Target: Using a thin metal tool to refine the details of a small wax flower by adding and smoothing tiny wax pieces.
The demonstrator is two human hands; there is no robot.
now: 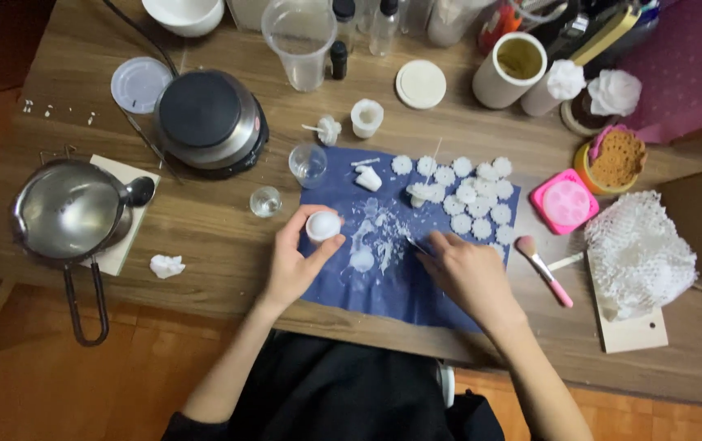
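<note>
Fingers of L hand (292, 260) curled round white cup (323, 225); R hand (469, 273) pinches thin tool (416, 243).

Your left hand (292, 263) grips a small white wax-filled cup (322, 224) at the left edge of the dark blue paper sheet (384, 286). Your right hand (469, 273), on the sheet, holds a thin metal tool (413, 242). Beyond your right hand lie round white wax flowers (469, 200). A steel saucepan (65, 211) sits far left of your left hand; a pink-handled brush (545, 271) lies just right of your right hand.
</note>
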